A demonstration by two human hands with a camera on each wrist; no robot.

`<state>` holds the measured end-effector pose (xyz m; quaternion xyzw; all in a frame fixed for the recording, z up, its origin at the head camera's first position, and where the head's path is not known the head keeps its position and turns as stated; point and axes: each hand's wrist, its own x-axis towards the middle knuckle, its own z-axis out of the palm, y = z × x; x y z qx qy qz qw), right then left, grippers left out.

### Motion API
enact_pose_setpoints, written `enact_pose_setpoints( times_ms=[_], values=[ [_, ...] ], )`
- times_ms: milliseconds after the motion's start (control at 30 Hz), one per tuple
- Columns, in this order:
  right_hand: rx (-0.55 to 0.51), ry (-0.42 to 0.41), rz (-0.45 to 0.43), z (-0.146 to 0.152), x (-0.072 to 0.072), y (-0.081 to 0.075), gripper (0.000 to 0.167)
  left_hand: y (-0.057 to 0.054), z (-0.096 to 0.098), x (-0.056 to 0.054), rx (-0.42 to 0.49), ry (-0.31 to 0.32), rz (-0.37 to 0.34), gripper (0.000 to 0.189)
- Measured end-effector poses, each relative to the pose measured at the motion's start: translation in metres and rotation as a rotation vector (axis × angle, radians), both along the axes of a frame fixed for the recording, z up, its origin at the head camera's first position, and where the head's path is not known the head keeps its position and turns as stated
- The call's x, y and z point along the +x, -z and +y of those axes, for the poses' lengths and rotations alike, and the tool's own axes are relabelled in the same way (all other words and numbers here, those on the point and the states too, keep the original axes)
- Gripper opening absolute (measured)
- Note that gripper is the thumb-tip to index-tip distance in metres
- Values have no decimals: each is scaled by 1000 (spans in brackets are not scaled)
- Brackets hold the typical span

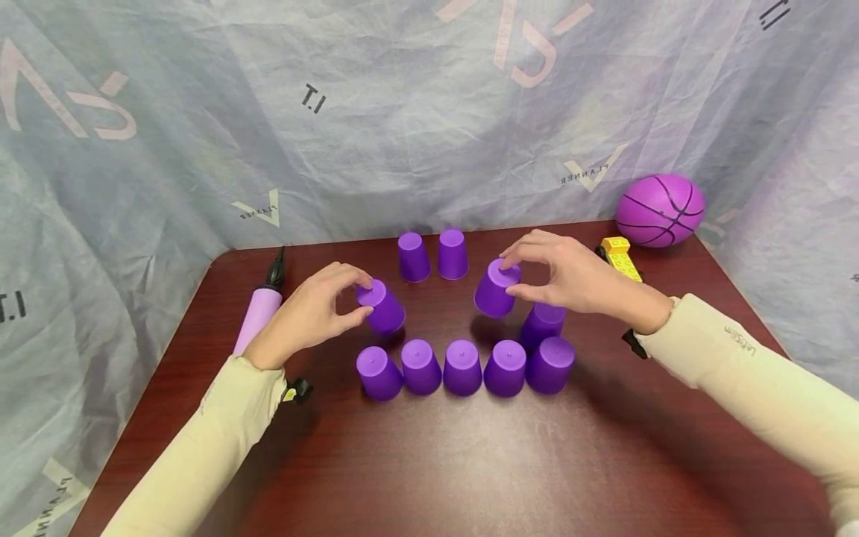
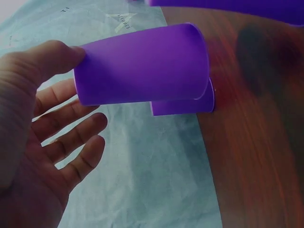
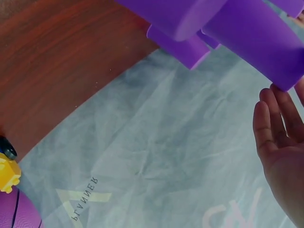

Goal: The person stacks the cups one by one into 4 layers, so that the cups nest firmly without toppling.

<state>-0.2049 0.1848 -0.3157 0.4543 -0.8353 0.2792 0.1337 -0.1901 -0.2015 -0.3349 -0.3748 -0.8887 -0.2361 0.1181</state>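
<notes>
My left hand pinches a purple cup by its closed end, thumb on one side and fingers on the other. The cup is upside down and tilted above the table; the left wrist view shows its smooth side. On the right, my right hand grips another upside-down purple cup, also tilted and raised. A front row of several inverted purple cups stands just below both hands. Behind its right end is one more cup, partly hidden. Two further cups stand side by side at the back.
A pink hand pump with a black nozzle lies on the left, partly behind the left arm. At the back right sit a purple basketball and a yellow brick toy with black wheels. Printed grey cloth hangs around the dark wooden table.
</notes>
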Motion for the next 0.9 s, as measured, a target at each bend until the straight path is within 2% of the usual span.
enact_pose_setpoints(
  times_ms=[300, 467, 900],
  values=[
    [-17, 30, 24, -2, -7, -9, 34, -6, 0, -10, -39, -90, -1, 29],
    [-23, 40, 20, -4, -12, -12, 33, -5, -1, -17, -46, -115, -8, 30],
    [-51, 63, -38, -1, -38, -8, 27, -3, -1, -44, -61, -185, -52, 27]
  ],
)
